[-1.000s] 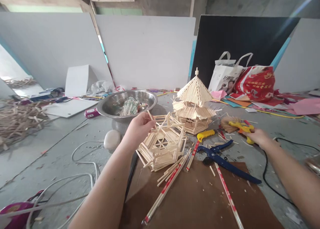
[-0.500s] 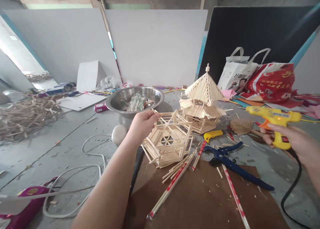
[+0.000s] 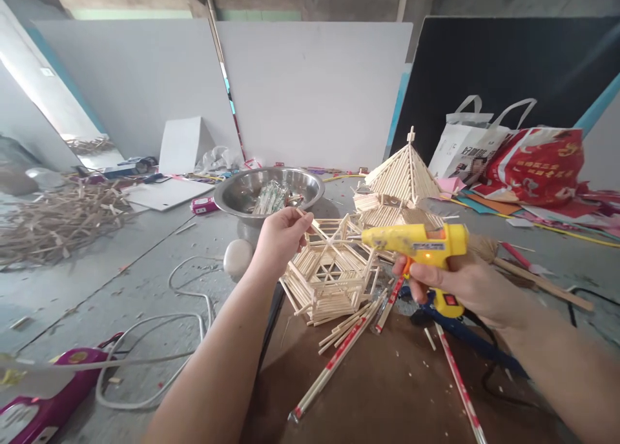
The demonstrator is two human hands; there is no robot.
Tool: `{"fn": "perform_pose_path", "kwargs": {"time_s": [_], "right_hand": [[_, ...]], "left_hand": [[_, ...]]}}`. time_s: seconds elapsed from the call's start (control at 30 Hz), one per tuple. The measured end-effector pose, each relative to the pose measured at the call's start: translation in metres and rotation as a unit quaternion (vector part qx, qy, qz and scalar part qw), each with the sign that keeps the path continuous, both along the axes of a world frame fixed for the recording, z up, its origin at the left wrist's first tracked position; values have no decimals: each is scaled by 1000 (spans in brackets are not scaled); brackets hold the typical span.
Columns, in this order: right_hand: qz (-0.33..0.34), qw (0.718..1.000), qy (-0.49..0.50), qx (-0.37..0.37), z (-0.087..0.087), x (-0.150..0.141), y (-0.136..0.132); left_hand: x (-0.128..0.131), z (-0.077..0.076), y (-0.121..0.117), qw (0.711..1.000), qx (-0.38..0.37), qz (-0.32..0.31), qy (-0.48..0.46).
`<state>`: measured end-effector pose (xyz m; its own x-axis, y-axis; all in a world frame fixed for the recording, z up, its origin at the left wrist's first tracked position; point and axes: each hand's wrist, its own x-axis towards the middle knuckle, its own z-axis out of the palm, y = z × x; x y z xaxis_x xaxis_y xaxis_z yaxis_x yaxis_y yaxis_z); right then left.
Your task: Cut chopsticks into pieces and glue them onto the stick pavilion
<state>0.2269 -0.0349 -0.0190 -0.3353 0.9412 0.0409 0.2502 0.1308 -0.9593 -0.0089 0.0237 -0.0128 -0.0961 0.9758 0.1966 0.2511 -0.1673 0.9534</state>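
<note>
My left hand [image 3: 285, 234] is closed in a pinch on a thin wooden stick [image 3: 314, 223] at the far left rim of a hexagonal stick frame [image 3: 334, 302]. A yellow hot glue gun [image 3: 411, 241] is in my right hand [image 3: 450, 282], its fingers around the handle near the orange trigger. The gun's nozzle points left, over the frame's right side; whether it touches a stick I cannot tell. Behind the gun stands a stick pagoda [image 3: 404, 176] with a pointed roof, its lower part hidden. Loose sticks [image 3: 345, 328] lie before the frame.
A blue cutter [image 3: 465, 328] lies partly under my right hand, on a brown board [image 3: 378, 392]. Wrapped stick packs [image 3: 334, 360] lie there too. Behind are a steel basin [image 3: 227, 202] and bags [image 3: 537, 166]. A white cable [image 3: 169, 318] loops at left.
My right hand has lifted the glue gun from the floor at right and carried it left to the frame. My left hand stays at the frame's rim. The view has turned slightly right-to-left.
</note>
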Motion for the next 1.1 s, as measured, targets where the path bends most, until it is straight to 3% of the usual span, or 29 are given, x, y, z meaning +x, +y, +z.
{"fn": "perform_pose_path", "kwargs": {"time_s": [0.17, 0.37, 0.53, 0.67, 0.83, 1.1], "right_hand": [[-8, 994, -98, 50, -7, -20, 6], [-12, 987, -133, 94, -11, -28, 13], [14, 987, -159, 11, -7, -28, 20], [51, 992, -111, -41, -4, -29, 30], [77, 993, -65, -60, 0, -32, 38], [96, 988, -94, -73, 2, -35, 43]], "left_hand": [[0, -1, -1, 1000, 17, -5, 13], [-3, -2, 0, 1000, 14, -3, 10], [-8, 1, 0, 1000, 6, 9, 15], [-9, 1, 2, 999, 7, 20, 24], [-11, -3, 6, 998, 9, 37, 49], [-13, -6, 10, 995, 16, 52, 83]]}}
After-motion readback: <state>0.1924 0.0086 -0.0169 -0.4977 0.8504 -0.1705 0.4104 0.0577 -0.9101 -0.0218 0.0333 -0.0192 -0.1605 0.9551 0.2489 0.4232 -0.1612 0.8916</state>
